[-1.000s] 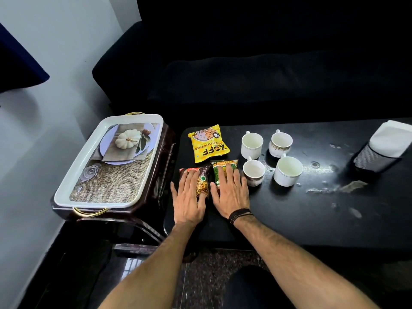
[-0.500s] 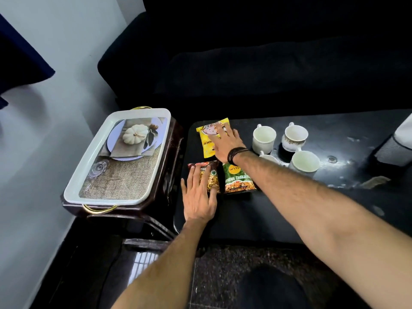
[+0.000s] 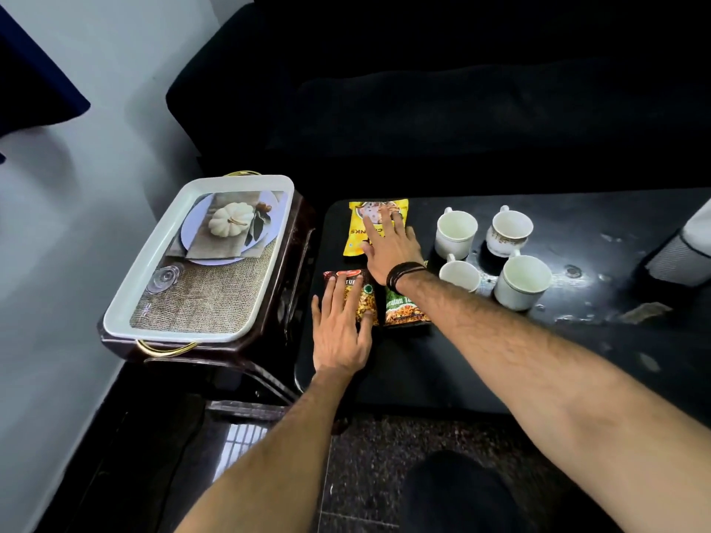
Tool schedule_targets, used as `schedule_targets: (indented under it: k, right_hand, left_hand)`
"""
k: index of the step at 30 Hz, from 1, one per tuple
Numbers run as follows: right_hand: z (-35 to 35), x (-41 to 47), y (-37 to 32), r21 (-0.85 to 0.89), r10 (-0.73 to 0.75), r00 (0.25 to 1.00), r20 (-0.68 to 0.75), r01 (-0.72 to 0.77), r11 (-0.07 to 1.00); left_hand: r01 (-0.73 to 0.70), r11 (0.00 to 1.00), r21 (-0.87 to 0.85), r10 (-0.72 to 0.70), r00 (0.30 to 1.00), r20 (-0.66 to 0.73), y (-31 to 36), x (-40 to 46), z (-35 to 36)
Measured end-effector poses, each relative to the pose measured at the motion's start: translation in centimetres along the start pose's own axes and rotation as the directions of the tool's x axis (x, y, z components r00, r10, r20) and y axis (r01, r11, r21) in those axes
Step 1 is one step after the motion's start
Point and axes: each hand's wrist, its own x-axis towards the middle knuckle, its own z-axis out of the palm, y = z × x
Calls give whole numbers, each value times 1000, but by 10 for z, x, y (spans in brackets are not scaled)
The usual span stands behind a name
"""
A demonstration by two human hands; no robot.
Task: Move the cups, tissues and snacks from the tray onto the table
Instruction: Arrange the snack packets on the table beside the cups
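On the black table (image 3: 481, 363) lie three snack packets. My right hand (image 3: 390, 250) rests flat, fingers spread, on the yellow packet (image 3: 359, 228) at the back. My left hand (image 3: 342, 328) lies flat on the dark red packet (image 3: 356, 290). The green packet (image 3: 404, 311) beside it is partly under my right forearm. Several white cups (image 3: 456, 232) stand in a cluster to the right of the snacks. The white tray (image 3: 165, 240) with gold handles sits on a dark stand to the left, holding nothing loose. A tissue holder (image 3: 681, 255) shows at the right edge.
A black sofa (image 3: 461, 109) runs behind the table. The dark brown stand (image 3: 292, 271) under the tray touches the table's left end. A pale wall is at the left. Dark speckled floor and my knee (image 3: 458, 490) lie below the table's front edge.
My right hand has left the green packet and reached back onto the yellow packet. My left hand stays on the red packet. The view has shifted closer.
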Motion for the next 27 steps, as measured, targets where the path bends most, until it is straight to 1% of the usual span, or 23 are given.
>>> schedule_targets:
  k: [2,4,9,12,16,19,23,25,27]
  right_hand:
    - [1,-16,-1,20,-22,996,-85,23,1000]
    - [9,-40,-1,18,-31,993,-111,33,999]
    - [35,-86,7,-20,10,998,-60,-11,1000]
    - [36,-89,9,-18,24,998,-58,-25,1000]
    - [32,-89,6,-15,28,999,-42,-29,999]
    - [20,-92,5,-1,24,999,-42,-24,1000]
    - [-18,-92,12,33,31,995,-93,-28,999]
    - [-42,-92,22,26,50,991,-120,-47,999]
    - [-68,-92,36,36,99,986,-135,-95,995]
  left_hand:
    - [-3,1000,9,3,1000,-4,0,0,-2]
    - [-6,1000,20,6,1000,-10,2,-1,-4]
    - [0,999,47,2,999,-42,6,-3,-8]
    - [-18,998,66,21,999,-33,5,-3,-5]
    - [-10,997,81,12,1000,-24,3,0,-3]
    - [-5,995,95,7,1000,-26,5,-4,-7]
    - [1,995,104,1,1000,-22,25,1,-22]
    - [-31,995,95,31,999,-5,42,11,-36]
    - [-65,995,75,63,998,26,59,25,-55]
